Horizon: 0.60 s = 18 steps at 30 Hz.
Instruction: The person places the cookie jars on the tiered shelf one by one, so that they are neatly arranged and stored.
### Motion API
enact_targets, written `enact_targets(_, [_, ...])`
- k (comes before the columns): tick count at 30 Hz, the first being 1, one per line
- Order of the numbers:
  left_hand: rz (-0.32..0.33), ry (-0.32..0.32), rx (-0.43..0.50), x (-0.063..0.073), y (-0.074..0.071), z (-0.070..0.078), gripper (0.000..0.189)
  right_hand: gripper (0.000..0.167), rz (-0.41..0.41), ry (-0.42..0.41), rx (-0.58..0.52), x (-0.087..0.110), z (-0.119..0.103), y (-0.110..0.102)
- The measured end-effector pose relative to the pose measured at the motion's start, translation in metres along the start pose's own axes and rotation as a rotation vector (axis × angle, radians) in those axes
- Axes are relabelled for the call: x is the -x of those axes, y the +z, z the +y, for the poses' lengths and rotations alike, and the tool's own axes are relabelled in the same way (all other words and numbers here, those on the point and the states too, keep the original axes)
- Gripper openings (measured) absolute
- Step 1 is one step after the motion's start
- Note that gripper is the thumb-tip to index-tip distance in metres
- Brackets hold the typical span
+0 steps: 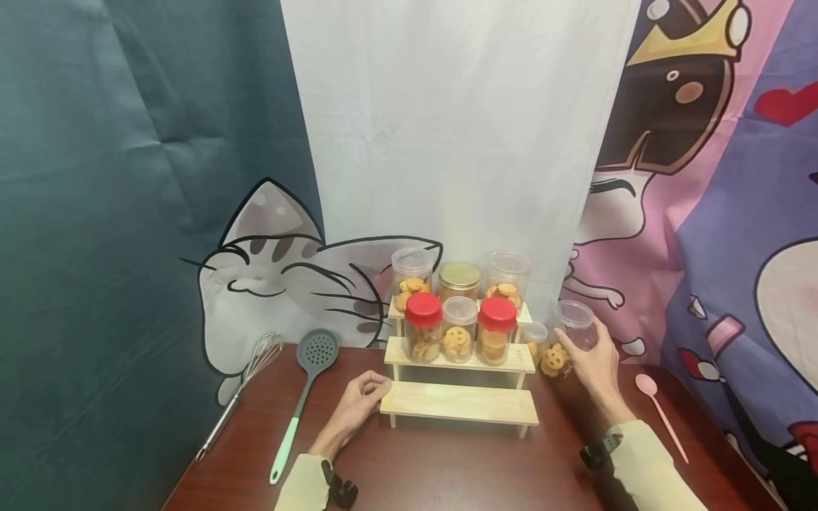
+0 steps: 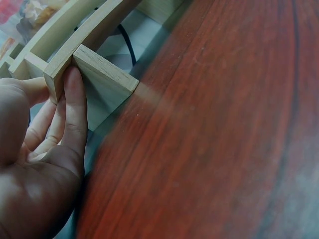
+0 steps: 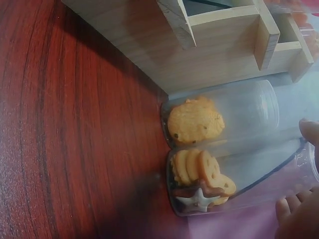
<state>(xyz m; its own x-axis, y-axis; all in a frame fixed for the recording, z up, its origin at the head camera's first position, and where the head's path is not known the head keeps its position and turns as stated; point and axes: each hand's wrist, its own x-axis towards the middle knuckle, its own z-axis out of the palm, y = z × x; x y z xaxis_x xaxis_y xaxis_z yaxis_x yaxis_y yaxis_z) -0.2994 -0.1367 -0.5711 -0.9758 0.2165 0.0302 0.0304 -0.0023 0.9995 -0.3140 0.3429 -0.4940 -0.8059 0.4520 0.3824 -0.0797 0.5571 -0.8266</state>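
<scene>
My left hand (image 1: 361, 404) pinches the left end of the lowest board of a three-step wooden display stand (image 1: 460, 401); in the left wrist view the thumb and fingers lie on either side of the plank (image 2: 60, 69). My right hand (image 1: 596, 358) grips the upper part of a clear jar (image 1: 575, 316) of cookies to the right of the stand. In the right wrist view, smiley cookies and a star-shaped piece (image 3: 199, 200) lie at the bottom of this jar. Right beside it stands another clear cookie jar (image 3: 239, 107), close to the stand's side.
On the middle step are two red-lidded jars (image 1: 423, 333) with a clear-lidded jar (image 1: 458, 333) between them. The top step holds two clear jars and a gold-lidded jar (image 1: 459, 280). A whisk (image 1: 246, 383) and slotted turner (image 1: 300, 397) lie left, a pink spoon (image 1: 661, 415) right.
</scene>
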Motion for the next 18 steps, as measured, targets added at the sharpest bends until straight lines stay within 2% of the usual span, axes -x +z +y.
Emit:
enact_targets(7, [0.006,0.0,-0.007,-0.001,0.0,0.0,0.039,0.086,0.008,0.001,0.003,0.008,-0.003,-0.006])
enact_targets(18, [0.015,0.003,-0.013,0.0,0.001,0.0,0.038,0.082,0.04,-0.035,-0.004,0.038,-0.016,-0.028])
